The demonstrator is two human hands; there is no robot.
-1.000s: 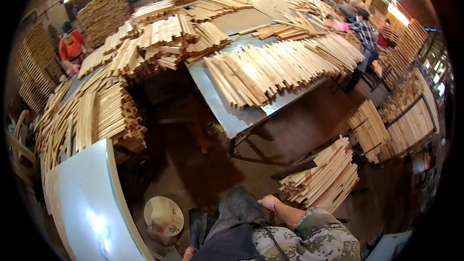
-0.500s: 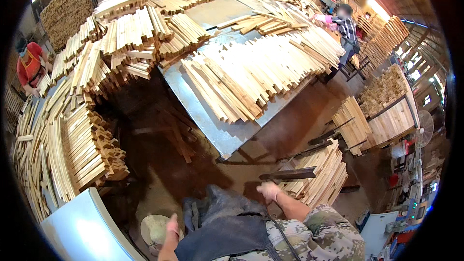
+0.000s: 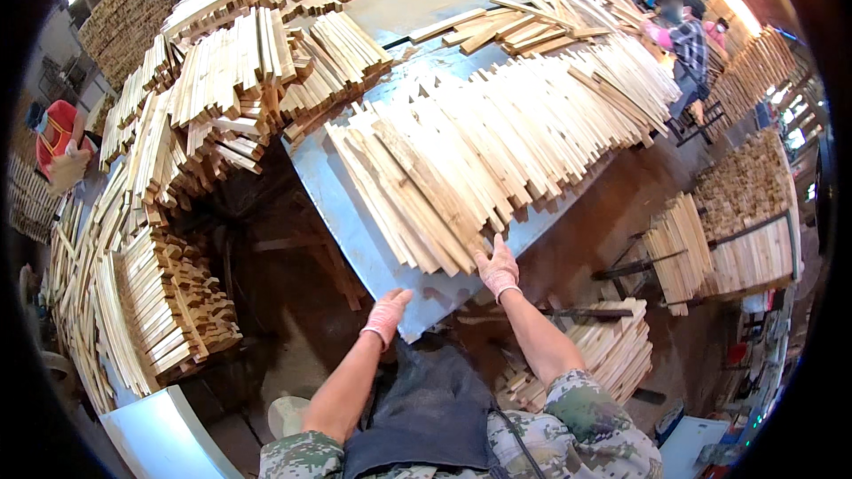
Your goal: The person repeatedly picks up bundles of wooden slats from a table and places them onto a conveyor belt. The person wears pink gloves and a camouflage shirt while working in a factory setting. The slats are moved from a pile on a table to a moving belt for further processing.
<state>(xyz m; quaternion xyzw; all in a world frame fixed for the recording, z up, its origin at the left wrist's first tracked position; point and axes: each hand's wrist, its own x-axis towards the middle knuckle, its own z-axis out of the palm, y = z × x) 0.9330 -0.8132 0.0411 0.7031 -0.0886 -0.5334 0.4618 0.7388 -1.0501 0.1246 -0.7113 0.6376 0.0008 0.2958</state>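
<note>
My right hand [image 3: 500,271], in a pale pinkish glove, is at the near ends of the wooden strips [image 3: 461,160] laid side by side on the metal-topped table [image 3: 333,217]. Its fingers are spread and seem to touch the strip ends without closing round one. My left hand [image 3: 387,314], gloved alike, is by the table's near corner, fingers stretched forward and holding nothing I can see. Whether it touches the tabletop I cannot tell.
Stacked wooden sticks [image 3: 177,302] stand on the left, and a pale panel [image 3: 169,435] at lower left. More strips [image 3: 603,350] lie on a rack at my right. One co-worker [image 3: 64,142] is at far left, another [image 3: 688,44] beyond the table.
Both my hands have risen from beside my body and reached forward to the table. The co-worker on the left now holds a flat brownish piece.
</note>
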